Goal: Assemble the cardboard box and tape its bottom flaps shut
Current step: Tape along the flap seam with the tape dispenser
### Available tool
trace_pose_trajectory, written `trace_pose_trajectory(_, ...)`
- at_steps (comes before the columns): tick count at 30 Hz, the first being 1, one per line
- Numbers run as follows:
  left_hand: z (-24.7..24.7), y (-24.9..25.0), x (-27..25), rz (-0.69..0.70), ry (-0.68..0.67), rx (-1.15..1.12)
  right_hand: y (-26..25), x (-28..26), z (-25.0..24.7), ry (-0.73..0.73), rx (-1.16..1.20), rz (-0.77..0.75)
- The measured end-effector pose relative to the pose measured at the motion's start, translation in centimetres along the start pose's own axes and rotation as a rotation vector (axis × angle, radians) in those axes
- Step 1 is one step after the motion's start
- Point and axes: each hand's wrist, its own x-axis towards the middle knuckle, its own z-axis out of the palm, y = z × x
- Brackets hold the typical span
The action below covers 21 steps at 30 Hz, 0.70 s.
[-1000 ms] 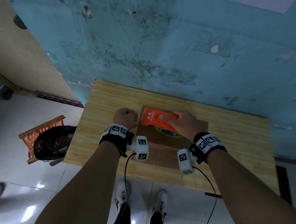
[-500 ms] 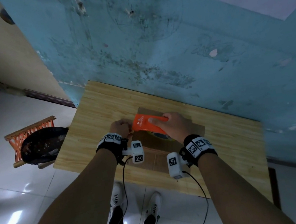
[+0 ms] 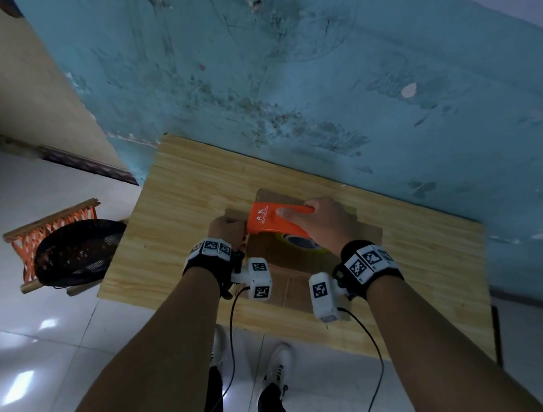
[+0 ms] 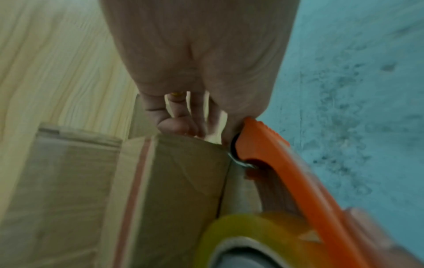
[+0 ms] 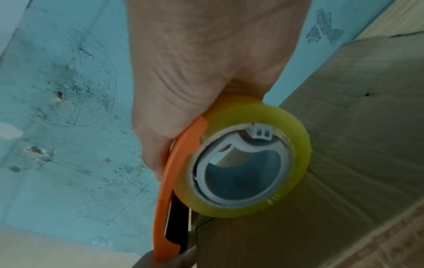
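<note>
Scuffed teal wall behind, white tile floor below, and your light wooden tabletop pushed up against that wall. The brown cardboard box sits on the tabletop's middle, just in front of the wall, flaps closed on the upward face w/ a seam running across it.

Your right hand is over the box top, fingers wrapped around the orange plastic tape dispenser, thumb laid flat on its orange shell. The yellowish clear tape roll w/ a grey core hangs in the dispenser under your palm and rests against the cardboard. The dispenser's front end, w/ its metal cutter, sits right at the box's left top edge.

Your left hand is at that same left edge of the box, touching the dispenser's nose. Fingers are curled down over the box corner, gripping the edge; whether they also pinch a tape end, can't tell – too blurred.

Left of the tabletop, on the floor: an orange woven stool w/ a black mesh basket on it. Your white shoes show below the tabletop's near edge.
</note>
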Motion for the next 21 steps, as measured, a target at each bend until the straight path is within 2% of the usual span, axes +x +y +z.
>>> trace_pose_trajectory(3, -0.6, -1.1, 0.1, -0.019, -0.019, 0.094, 0.0, 0.0, -0.1, 0.009, 0.013, 0.006)
trace_pose_trajectory(5, -0.7, -2.3, 0.3, 0.032, 0.008, 0.158, 0.0, 0.1, 0.0, 0.009, 0.026, 0.007)
trace_pose_trajectory(8, -0.5, -2.7, -0.5, 0.226, 0.032, -0.014, -0.2, 0.0, -0.1, 0.012, 0.026, 0.009)
trace_pose_trajectory(10, -0.2, -2.7, -1.2, 0.29, -0.005, -0.114, -0.2, 0.0, -0.1, 0.008, 0.027, 0.005)
trace_pose_trajectory(13, 0.5, -4.1, -0.9, 0.248, -0.03, -0.211, -0.3, 0.0, -0.2, 0.003, 0.011, 0.006)
trace_pose_trajectory(16, 1.1, -6.1, 1.1, 0.23, -0.072, -0.202, -0.3, -0.1, -0.2, 0.006, 0.001, -0.002)
trace_pose_trajectory(21, -0.1, -1.8, -4.0, 0.239, -0.108, -0.313, -0.2, 0.0, -0.2, 0.009, -0.005, -0.011)
